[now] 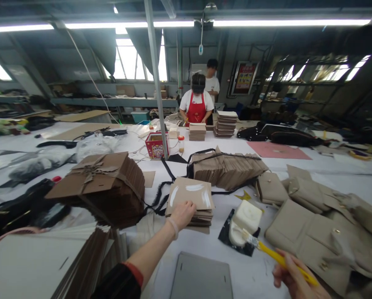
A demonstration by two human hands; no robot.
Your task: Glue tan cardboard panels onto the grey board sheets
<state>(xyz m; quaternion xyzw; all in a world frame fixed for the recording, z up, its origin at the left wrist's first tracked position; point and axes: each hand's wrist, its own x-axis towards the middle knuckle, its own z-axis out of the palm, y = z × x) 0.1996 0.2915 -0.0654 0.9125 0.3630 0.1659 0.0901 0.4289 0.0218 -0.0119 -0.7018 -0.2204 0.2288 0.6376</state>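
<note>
Left hand on a white-streaked panel, right hand holding a brush in a tub

View from the head, looking down over a long white surface point(251, 278) in a workshop. In the middle, the left hand point(183, 214) lies on the near part of a tan panel point(186, 197), the top one of a small stack point(201, 219). Its fingers are curled; whether they pinch the panel cannot be told. Several broad white streaks mark the panel beyond the fingers.

To the right, the right hand point(293, 272) is closed around the yellow handle of a brush point(275, 253). The brush slants to the left, its bristles in the near side of a white tub point(250, 214). The tub sits on a black scrap point(225, 231), just right of the stack.

Nearest the viewer, a grey sheet point(201, 274) lies flat between the two arms. On the left are a tied brown stack point(101, 203) and, closer, a pile of pale boards point(39, 261). Behind the small stack is a row of tan panels point(229, 166) on edge. Beige bags point(310, 228) spread over the right side.

Across the surface, a person in a red apron point(196, 110) works behind more stacked panels point(197, 132); another person point(213, 86) stands behind.
</note>
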